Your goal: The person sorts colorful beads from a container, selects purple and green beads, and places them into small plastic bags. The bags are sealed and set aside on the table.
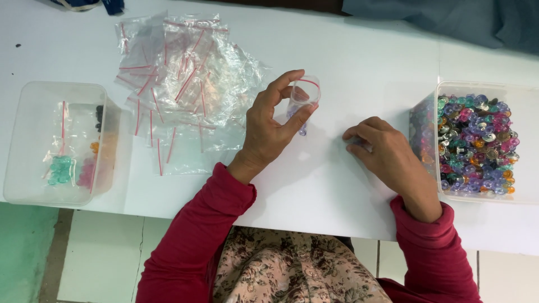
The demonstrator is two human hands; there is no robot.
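My left hand point(270, 124) holds a small clear zip bag point(302, 95) with a red seal strip, its mouth held wide between thumb and fingers; a few pale purple pieces show inside it. My right hand point(387, 154) rests on the white table point(348, 67) with its fingers curled over something small and bluish, mostly hidden. A clear plastic box point(449, 90) full of several shiny multicoloured round pieces point(477, 143) stands just right of my right hand.
A heap of empty clear zip bags point(179, 84) with red strips lies left of my left hand. Far left, a clear tub point(33, 140) holds filled bags of teal, pink, orange and black pieces. Grey-blue cloth point(449, 19) lies at the table's far edge.
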